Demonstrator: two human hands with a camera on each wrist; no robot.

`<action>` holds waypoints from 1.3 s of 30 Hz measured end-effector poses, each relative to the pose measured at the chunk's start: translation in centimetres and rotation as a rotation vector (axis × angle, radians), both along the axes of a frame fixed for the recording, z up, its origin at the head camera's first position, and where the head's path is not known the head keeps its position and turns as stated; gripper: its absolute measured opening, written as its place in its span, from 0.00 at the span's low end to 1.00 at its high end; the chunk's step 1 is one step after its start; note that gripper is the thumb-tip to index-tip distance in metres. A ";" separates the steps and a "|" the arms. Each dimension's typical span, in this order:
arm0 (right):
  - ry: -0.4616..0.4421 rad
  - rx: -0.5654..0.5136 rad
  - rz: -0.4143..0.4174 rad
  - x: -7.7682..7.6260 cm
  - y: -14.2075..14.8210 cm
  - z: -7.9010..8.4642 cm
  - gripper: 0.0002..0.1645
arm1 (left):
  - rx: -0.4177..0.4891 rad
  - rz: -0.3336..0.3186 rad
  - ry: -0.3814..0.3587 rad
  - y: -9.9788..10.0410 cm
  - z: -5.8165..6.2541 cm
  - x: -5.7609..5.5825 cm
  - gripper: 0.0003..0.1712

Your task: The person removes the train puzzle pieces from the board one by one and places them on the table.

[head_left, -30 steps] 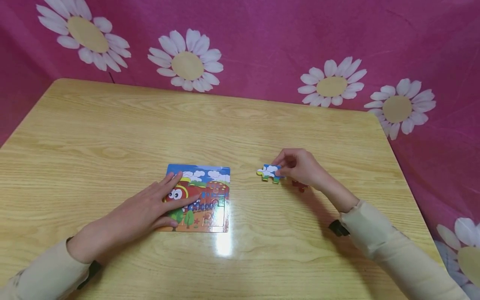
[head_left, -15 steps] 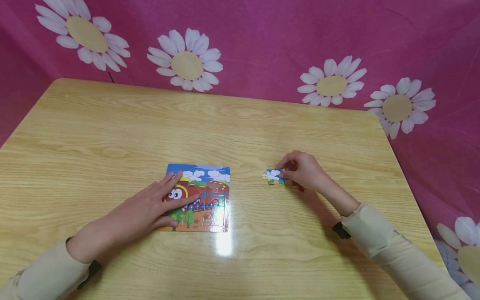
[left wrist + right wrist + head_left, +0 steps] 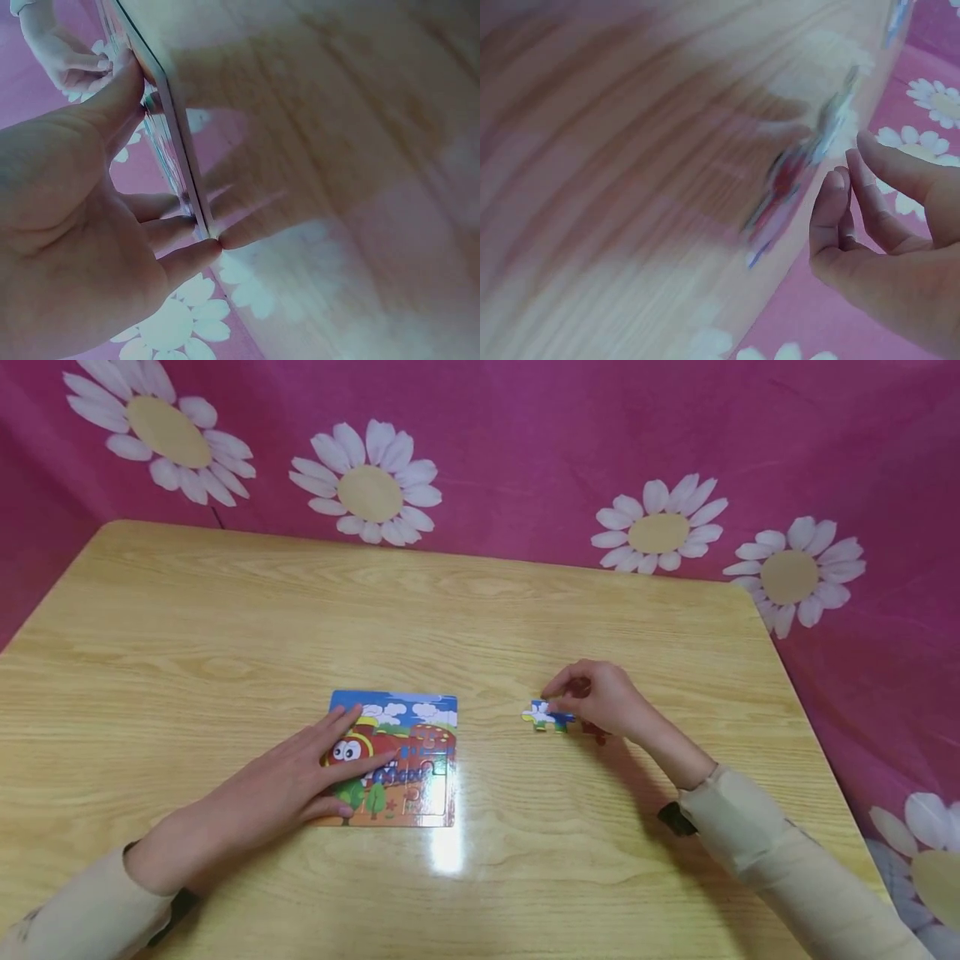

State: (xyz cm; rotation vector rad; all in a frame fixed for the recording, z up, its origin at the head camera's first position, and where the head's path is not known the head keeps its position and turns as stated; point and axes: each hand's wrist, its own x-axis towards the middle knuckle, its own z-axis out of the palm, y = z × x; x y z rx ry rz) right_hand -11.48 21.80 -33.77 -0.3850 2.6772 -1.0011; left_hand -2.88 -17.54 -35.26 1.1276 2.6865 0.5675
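Note:
My left hand (image 3: 281, 781) rests with spread fingers on a jigsaw puzzle board (image 3: 431, 714) showing a red cartoon train, trees and clouds. Its palm and thumb appear beside the board's edge (image 3: 180, 142) in the left wrist view. Over to the right, my right hand (image 3: 603, 693) bends its fingers above a blue and white puzzle piece (image 3: 540, 717), thumb over its top edge. In the right wrist view, that hand's fingertips (image 3: 832, 180) look apart from the pieces lying on the table. A red puzzle piece (image 3: 600, 735) is partly hidden beneath the right hand.
A wood-grain table (image 3: 225, 602) carries everything. Behind it hangs a magenta cloth (image 3: 510, 452) with large white daisies. Light glares on the tabletop just in front of the board.
The blue and white piece, tilted up beside the fingers a second ago, now lies flatter and slightly further right. The right hand has shifted a little over it. The left hand stays put.

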 end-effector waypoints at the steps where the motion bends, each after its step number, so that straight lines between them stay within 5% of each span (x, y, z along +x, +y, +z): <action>1: -0.007 -0.027 0.010 -0.1 -0.4 0.0 0.08 | 0.001 0.003 0.004 0.0 0.0 0.0 0.35; 13: -0.217 -0.343 0.116 -0.7 -8.9 0.9 0.11 | -0.011 0.076 0.012 -1.1 0.1 0.5 0.33; 24: -0.239 -0.217 0.181 -0.1 -16.6 0.2 0.08 | 0.008 0.081 0.003 -1.7 -0.1 0.9 0.32; 39: -0.219 -0.168 0.164 -0.2 -18.7 0.1 0.10 | 0.025 0.013 0.107 -1.9 -0.8 0.8 0.32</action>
